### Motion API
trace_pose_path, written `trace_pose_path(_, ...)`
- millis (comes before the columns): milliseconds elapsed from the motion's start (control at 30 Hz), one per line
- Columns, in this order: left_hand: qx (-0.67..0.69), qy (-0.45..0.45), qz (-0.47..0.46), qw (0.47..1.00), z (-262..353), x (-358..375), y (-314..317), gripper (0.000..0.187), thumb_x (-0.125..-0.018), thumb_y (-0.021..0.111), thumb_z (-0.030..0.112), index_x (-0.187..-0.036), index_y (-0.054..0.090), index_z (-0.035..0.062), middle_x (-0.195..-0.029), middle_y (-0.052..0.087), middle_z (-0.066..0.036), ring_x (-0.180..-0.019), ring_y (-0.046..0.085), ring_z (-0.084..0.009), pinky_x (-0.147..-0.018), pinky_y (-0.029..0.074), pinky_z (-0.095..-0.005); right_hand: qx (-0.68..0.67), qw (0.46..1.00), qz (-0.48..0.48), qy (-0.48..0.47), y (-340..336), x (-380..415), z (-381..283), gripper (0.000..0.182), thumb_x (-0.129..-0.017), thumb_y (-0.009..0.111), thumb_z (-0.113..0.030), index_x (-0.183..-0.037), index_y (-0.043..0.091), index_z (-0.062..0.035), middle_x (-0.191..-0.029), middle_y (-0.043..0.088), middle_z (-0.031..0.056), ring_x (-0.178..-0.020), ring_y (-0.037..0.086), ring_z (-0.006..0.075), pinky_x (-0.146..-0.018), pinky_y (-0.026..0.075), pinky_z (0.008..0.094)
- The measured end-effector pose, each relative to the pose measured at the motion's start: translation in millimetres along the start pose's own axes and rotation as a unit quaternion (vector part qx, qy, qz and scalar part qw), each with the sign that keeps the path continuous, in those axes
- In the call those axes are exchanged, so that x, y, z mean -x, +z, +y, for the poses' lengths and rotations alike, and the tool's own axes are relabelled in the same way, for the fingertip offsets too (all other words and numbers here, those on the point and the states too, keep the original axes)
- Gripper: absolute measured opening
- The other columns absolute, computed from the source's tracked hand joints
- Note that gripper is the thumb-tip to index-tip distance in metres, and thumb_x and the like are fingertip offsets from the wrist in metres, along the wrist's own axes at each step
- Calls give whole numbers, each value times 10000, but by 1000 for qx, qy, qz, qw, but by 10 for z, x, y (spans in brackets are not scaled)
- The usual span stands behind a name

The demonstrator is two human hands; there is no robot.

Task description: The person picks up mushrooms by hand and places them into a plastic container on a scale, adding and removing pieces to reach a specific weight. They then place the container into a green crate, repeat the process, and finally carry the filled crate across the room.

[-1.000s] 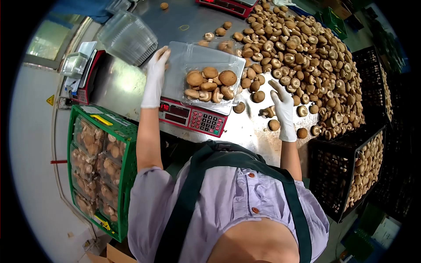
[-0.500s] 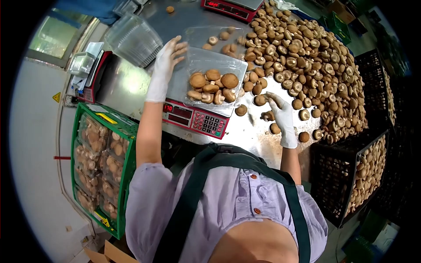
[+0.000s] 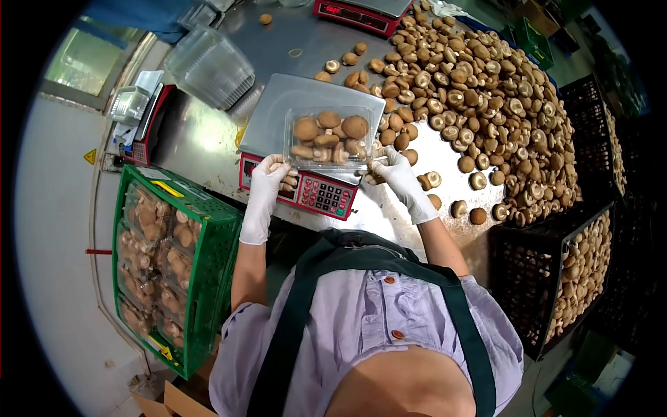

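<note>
Change since earlier frame: both gloved hands have come in from apart (left was up by the raised lid, right out among loose mushrooms) to the near corners of the clamshell, whose lid now lies down over the fill
Clamshell tray (image 3: pixel 326 139): clear plastic, filled with brown mushrooms, sitting on the steel pan of the scale (image 3: pixel 306 111); judged kept on the pan so the weight reads while the lid is pressed shut
Left hand (image 3: pixel 269 177): white glove, fingers curled, pinching the near left corner of the tray at the front edge of the scale, just above the red keypad (image 3: pixel 323 194)
Right hand (image 3: pixel 392 170): white glove, fingers bent, gripping the near right corner of the tray; thumb and fingertips closed on the rim
Grip, judgement: the two hands mirror each other at opposite corners, which looks like squeezing lid to base; whether the lid has latched cannot be told
Mushroom heap (image 3: pixel 486 90): large loose pile on the steel table to the right of the scale, within reach of the right hand
Green crate (image 3: pixel 208 243): at lower left, holding packed clear trays of mushrooms
Empty tray stack (image 3: pixel 208 66): clear nested containers beyond the left hand
Black crates (image 3: pixel 577 271): at right, filled with mushrooms
</note>
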State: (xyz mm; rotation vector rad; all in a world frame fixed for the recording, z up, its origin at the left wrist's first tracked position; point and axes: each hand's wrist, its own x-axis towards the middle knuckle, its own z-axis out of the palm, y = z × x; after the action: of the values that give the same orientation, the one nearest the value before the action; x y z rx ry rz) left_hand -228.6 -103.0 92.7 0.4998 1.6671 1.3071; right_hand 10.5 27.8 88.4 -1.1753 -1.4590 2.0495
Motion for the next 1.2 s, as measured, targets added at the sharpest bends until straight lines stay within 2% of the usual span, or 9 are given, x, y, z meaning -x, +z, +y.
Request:
trace_pose_path(267, -45, 116, 7, 992, -290, 6, 20, 171, -831, 572, 10, -989, 520, -33, -803, 627, -84, -654, 603, -109, -591, 492, -221, 154, 959, 63, -231, -78, 11, 364, 198, -825, 562, 13, -1014, 507, -7, -782, 610, 50, -710, 599, 109, -637, 490, 255)
trace_pose_path(500, -216, 327, 41, 919, -176, 363, 141, 446, -719, 664, -15, -1137, 513, 15, -1113, 610, -131, -1007, 604, -232, -842, 488, -305, 388, 740, 84, -544, -210, 119, 206, 255, -641, 651, 47, -864, 571, -48, -880, 634, 97, -789, 609, 276, -669, 506, 333)
trace_pose_path(700, -310, 466, 116, 820, -342, 455, -17, 436, -738, 657, -41, -1143, 505, 10, -1147, 604, -123, -1012, 609, -223, -873, 485, -311, 380, 721, 99, -570, -77, 179, 176, 360, -598, 631, 110, -929, 591, -25, -890, 617, 133, -800, 621, 302, -676, 507, 335)
trace_pose_path(800, -198, 330, 98, 918, -249, 671, -61, 470, -764, 662, -22, -1195, 477, 7, -1160, 591, -102, -1048, 586, -195, -883, 478, -312, 346, 771, 61, -531, 37, 207, 203, 336, -615, 627, 96, -925, 595, -30, -838, 597, 114, -736, 592, 274, -628, 482, 323)
trace_pose_path(900, 339, 192, -19, 921, -226, 783, -110, 680, -784, 696, 100, -1346, 330, -7, -1330, 440, -123, -1195, 453, -199, -1008, 369, -325, 296, 830, -1, -474, 158, 203, 310, 268, -687, 649, 20, -947, 607, -26, -795, 579, 104, -699, 574, 252, -628, 466, 312)
trace_pose_path(967, 88, 386, 30, 918, -410, 718, -137, 802, -759, 726, 149, -1392, 251, 15, -1344, 411, -112, -1202, 433, -202, -1026, 352, -333, 186, 844, -80, -497, 291, 255, 398, 313, -683, 705, -51, -976, 599, -19, -836, 607, 86, -764, 602, 230, -690, 487, 302)
trace_pose_path(1033, 272, 329, -107, 898, -525, 887, -99, 855, -729, 739, 143, -1405, 225, 40, -1333, 411, -92, -1218, 416, -205, -1013, 372, -349, 424, 829, -131, -341, 531, 227, 499, 392, -682, 740, -103, -1036, 591, -25, -913, 633, 81, -828, 616, 203, -758, 497, 302)
trace_pose_path(1067, 337, 321, -121, 877, -612, 924, -47, 771, -727, 738, 113, -1366, 311, 51, -1327, 405, -83, -1221, 409, -190, -973, 409, -374, 191, 948, -161, -197, 705, 346, 427, 390, -707, 742, -114, -1058, 593, -33, -989, 640, 102, -882, 618, 171, -784, 496, 304)
trace_pose_path(1200, 441, 307, 10, 843, -663, 1007, -365, 395, -812, 688, 247, -1110, 495, 73, -958, 576, -52, -861, 573, -179, -793, 502, -346, 247, 909, -266, -203, 1146, 431, 280, 249, -732, 760, -96, -931, 631, -22, -891, 683, 55, -825, 633, 115, -772, 492, 251)
